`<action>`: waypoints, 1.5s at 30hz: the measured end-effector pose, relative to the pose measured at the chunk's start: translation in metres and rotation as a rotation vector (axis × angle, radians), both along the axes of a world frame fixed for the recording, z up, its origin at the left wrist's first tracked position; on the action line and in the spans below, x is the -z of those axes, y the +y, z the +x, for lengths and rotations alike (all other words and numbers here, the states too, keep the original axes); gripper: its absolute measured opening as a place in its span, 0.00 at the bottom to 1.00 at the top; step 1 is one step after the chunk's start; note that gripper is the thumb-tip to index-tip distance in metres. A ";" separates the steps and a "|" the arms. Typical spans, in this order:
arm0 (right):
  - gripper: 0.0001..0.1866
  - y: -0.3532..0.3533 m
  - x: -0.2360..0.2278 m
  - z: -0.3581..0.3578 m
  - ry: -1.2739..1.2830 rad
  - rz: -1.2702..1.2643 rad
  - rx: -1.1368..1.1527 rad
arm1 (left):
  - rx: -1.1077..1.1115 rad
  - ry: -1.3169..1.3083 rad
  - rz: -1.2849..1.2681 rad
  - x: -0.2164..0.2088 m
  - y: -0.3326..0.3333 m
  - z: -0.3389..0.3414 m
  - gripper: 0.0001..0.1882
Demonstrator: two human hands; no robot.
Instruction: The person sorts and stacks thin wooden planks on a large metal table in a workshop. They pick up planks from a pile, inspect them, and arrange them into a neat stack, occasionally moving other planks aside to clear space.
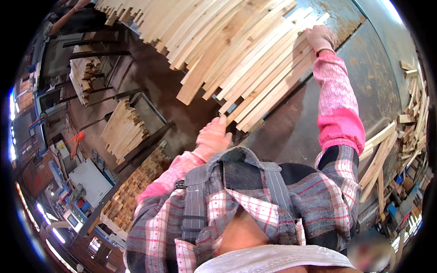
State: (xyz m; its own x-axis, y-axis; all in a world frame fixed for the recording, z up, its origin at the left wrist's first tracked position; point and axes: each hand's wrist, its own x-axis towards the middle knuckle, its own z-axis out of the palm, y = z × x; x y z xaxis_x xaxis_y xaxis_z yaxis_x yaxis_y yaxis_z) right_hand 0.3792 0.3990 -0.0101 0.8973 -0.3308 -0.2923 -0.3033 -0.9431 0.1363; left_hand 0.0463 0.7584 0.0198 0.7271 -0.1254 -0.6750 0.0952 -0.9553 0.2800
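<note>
Many pale wooden strips [255, 50] lie side by side across the metal tabletop, slanting from far right to near left, with uneven ends. My right hand [321, 38], in a knitted glove and pink sleeve, is at the far right of the row. Its fingers curl over a strip near the far end. My left hand [213, 138], also gloved, is at the near ends of the strips. Its fingers close around the end of a strip, partly hiding it. A wider, darker board [202, 75] lies among the strips to the left.
Sawdust covers part of the metal table [359, 86] at right. Stacked strips [123, 129] rest on a rack at left, above a pile of wood blocks [132, 195]. Loose offcuts [412, 123] heap up at far right. Another person's arm [68, 18] shows at top left.
</note>
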 end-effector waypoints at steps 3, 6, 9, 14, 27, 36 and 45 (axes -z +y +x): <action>0.29 0.011 -0.004 -0.012 -0.013 -0.051 -0.045 | 0.004 0.031 0.068 0.013 -0.017 0.010 0.28; 0.31 0.025 -0.021 -0.039 -0.002 0.185 -0.051 | -0.020 0.063 0.057 0.009 -0.007 0.008 0.19; 0.33 -0.025 0.032 -0.101 -0.605 0.325 -0.034 | 0.009 -0.005 -0.091 -0.045 0.021 0.016 0.19; 0.32 0.031 0.050 -0.190 -0.308 0.709 0.463 | -0.052 -0.408 -0.437 -0.068 0.082 0.002 0.25; 0.27 0.073 0.059 -0.196 -0.319 1.030 0.438 | -0.051 -0.213 0.277 -0.023 0.040 0.173 0.54; 0.50 0.139 0.038 -0.177 -0.431 0.275 -0.272 | -0.279 -0.389 0.119 0.011 0.050 0.154 0.18; 0.34 0.184 -0.102 -0.116 -0.009 0.072 -0.952 | 0.170 -0.675 0.021 -0.067 0.205 0.038 0.28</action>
State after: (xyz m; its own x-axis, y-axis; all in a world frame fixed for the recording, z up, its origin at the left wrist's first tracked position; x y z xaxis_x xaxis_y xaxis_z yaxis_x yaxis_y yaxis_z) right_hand 0.2633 0.5830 0.0918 0.7828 0.5580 -0.2754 0.5952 -0.8006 0.0695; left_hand 0.0844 0.9631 0.0870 0.9599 -0.2666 -0.0863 -0.2446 -0.9474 0.2063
